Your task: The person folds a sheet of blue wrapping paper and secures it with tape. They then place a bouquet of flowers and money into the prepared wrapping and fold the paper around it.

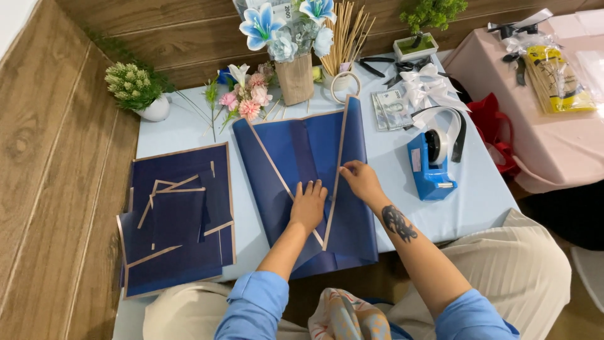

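Note:
A large navy wrapping sheet [296, 157] with tan edges lies in the middle of the pale blue table [182, 129], folded over on both sides. My left hand [308, 204] presses flat on its centre, fingers spread. My right hand [360, 179] pinches the tan edge of the right-hand fold, which runs up towards the table's far side.
A stack of cut navy sheets [179, 217] lies at the left. A blue tape dispenser [431, 164] stands at the right. Along the far edge sit a small flower bunch [246, 97], a vase of blue flowers [292, 44], wooden sticks [343, 38], white ribbon bows [428, 85] and scissors [393, 66].

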